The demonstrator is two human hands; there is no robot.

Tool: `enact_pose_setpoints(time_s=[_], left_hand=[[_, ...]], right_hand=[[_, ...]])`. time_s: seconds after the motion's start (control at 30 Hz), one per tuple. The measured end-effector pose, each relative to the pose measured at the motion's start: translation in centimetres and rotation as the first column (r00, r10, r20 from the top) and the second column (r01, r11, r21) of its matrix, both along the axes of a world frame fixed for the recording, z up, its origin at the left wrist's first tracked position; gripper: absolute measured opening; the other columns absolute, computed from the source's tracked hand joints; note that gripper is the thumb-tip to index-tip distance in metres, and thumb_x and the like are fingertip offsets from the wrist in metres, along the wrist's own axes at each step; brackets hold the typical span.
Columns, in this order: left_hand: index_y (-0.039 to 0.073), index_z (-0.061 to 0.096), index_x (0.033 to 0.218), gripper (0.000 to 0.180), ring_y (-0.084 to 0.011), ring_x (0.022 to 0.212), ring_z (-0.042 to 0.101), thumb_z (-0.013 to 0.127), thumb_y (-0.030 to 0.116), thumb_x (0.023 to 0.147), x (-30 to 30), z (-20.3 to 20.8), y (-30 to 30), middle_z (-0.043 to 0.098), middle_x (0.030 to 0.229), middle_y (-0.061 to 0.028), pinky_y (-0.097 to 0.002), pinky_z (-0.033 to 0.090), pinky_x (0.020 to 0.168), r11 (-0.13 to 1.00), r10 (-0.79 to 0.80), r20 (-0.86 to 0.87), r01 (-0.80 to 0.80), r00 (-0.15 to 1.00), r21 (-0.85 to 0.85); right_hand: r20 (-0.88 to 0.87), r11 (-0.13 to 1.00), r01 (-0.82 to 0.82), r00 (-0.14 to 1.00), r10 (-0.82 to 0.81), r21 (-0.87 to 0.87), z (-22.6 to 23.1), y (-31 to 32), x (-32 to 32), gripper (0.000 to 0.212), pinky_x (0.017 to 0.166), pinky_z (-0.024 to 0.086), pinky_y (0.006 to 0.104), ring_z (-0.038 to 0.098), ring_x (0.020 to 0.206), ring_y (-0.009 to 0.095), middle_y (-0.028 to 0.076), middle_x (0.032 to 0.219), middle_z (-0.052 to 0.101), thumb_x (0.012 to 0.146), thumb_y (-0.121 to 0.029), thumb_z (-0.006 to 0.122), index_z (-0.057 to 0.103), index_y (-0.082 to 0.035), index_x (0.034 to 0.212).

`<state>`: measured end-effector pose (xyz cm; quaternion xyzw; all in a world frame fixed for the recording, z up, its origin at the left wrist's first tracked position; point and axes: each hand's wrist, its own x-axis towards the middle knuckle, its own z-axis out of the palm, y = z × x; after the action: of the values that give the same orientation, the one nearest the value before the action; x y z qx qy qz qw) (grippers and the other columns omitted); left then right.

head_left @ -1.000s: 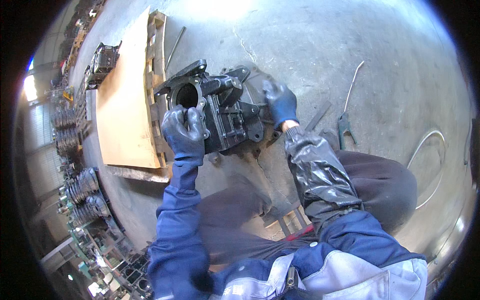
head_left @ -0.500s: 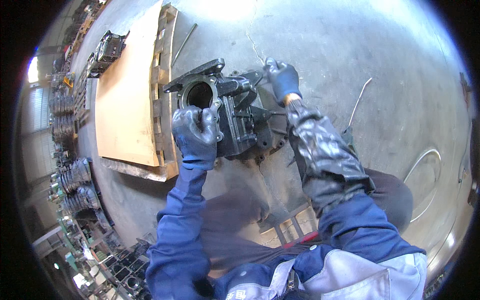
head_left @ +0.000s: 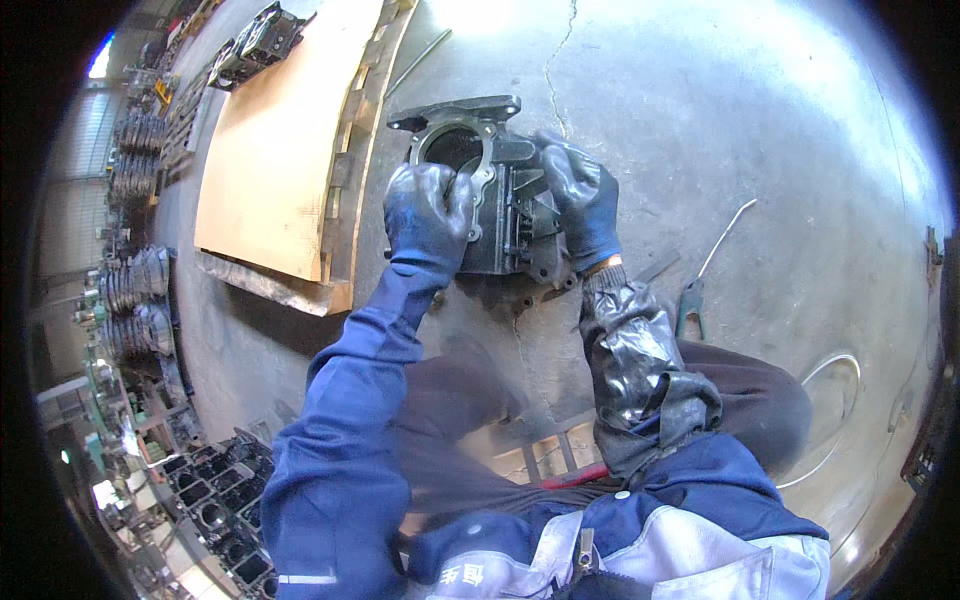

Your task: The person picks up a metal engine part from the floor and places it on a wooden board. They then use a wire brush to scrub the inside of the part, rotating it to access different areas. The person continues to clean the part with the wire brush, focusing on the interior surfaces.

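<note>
A black cast metal housing (head_left: 490, 255) with a round flanged bore stands on the concrete floor in front of me. My left hand (head_left: 430, 212), in a dark blue coated glove, is closed over the near edge of the bore's flange; its fingertips are hidden inside. My right hand (head_left: 583, 195), gloved alike and with a black sleeve cover on the forearm, is curled against the housing's right side. Its fingers look closed on the casting's edge, though their tips are partly hidden.
A pallet (head_left: 342, 292) topped with a cardboard sheet (head_left: 275, 150) lies left, another black casting (head_left: 258, 48) by its far end. A metal rod (head_left: 418, 62) lies beyond. At right are a green-handled air gun (head_left: 691, 303) and pale hose (head_left: 852, 395). Several castings (head_left: 215, 515) sit lower left.
My right hand has come nearer and against the housing's right side. My left hand stays on the flange. The view has shifted, so the housing appears farther right and the air gun now shows.
</note>
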<state>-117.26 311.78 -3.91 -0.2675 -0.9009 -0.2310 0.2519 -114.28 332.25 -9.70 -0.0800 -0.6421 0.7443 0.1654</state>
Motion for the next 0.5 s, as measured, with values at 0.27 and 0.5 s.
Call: enact_pose_setpoints(time_s=[0.27,0.5], left_hand=[[0.006,0.071,0.086,0.017,-0.0433,0.087,0.067,0.072,0.022,0.093,0.5,2.9,1.3,0.069,0.085,-0.0209,-0.0545,0.051,0.081,0.991,0.114,0.189,-0.098,0.975,-0.092],[0.005,0.070,0.130,0.029,-0.0230,0.118,0.069,0.066,0.018,0.104,-3.2,4.2,-9.6,0.074,0.126,-0.0139,-0.0354,0.052,0.107,0.948,-0.062,0.546,-0.123,0.835,0.295]], right_hand=[[-0.010,0.949,0.132,0.991,-0.135,0.285,2.0,0.0,-0.1,0.025,0.087,0.058,0.0308,0.073,0.097,0.014,0.008,0.110,0.081,0.100,-0.018,0.075,0.080,-0.003,0.119],[-0.078,0.632,-0.021,0.989,0.129,0.775,4.7,1.1,-1.2,0.034,0.089,0.059,0.0390,0.077,0.100,0.033,0.019,0.111,0.079,0.094,-0.029,0.077,0.079,-0.006,0.119]])
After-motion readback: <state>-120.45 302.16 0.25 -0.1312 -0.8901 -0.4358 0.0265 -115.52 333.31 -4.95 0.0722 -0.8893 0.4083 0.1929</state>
